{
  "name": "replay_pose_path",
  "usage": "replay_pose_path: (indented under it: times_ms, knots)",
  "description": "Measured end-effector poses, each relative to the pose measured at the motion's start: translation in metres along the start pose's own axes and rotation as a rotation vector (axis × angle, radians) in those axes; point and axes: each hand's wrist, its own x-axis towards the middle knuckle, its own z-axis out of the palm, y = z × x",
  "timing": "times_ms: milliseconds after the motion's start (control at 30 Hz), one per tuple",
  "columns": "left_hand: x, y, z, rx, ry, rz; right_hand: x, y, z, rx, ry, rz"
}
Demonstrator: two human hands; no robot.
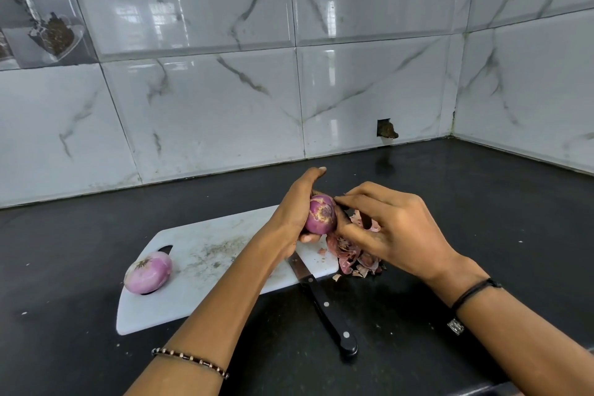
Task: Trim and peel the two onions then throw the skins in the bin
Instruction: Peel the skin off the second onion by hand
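My left hand (pixel 294 206) grips a purple onion (pixel 321 214) above the right end of the white cutting board (pixel 199 270), its trimmed end facing me. My right hand (pixel 385 228) pinches at the onion's upper right side with thumb and fingertips. A second, paler peeled onion (pixel 148 272) lies on the board's left end. A heap of loose onion skins (pixel 353 255) sits under my right hand, partly on the board's right edge and partly on the counter. A black-handled knife (pixel 324 302) lies with its blade on the board and its handle pointing toward me.
The board rests on a black countertop (pixel 450 315) in a corner of marble-patterned tiled walls (pixel 225 90). A small broken hole (pixel 387 129) shows in the wall tile behind my hands. No bin is in view.
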Motion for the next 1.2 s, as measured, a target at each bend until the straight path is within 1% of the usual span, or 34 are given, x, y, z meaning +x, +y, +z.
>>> replay_pose_path:
  times_ms: [133,267,367,533,633,833,900,1000,1067,1133,1200]
  knots:
    - [-0.002,0.004,-0.002,0.058,-0.007,0.027,0.0,0.0,0.002,0.034,-0.047,-0.003]
    - [-0.004,0.005,-0.002,0.107,-0.018,0.036,0.001,-0.001,0.001,0.029,-0.051,0.001]
    - [-0.004,0.005,-0.001,0.136,-0.024,0.039,0.002,-0.003,0.002,0.041,-0.071,0.042]
    - [-0.002,0.006,-0.005,0.252,-0.027,0.05,0.003,-0.005,0.003,0.079,-0.176,0.108]
    - [-0.005,0.009,-0.008,0.279,-0.055,0.069,0.003,-0.007,0.003,0.12,-0.206,0.139]
    - [-0.004,0.009,-0.011,0.412,-0.047,0.222,0.005,-0.008,0.001,0.2,-0.271,0.216]
    - [-0.001,0.007,-0.012,0.512,0.007,0.306,0.007,-0.009,0.002,0.2,-0.282,0.242]
    - [0.0,0.004,-0.014,0.777,0.102,0.502,0.007,-0.007,0.002,0.198,-0.309,0.255]
    - [0.0,0.003,-0.014,0.92,0.117,0.615,0.006,-0.005,0.003,0.193,-0.337,0.264]
    - [0.001,0.002,-0.016,0.989,0.122,0.684,0.006,-0.003,0.003,0.207,-0.343,0.284]
    - [0.002,0.001,-0.016,1.002,0.142,0.735,0.006,-0.003,0.003,0.242,-0.328,0.312]
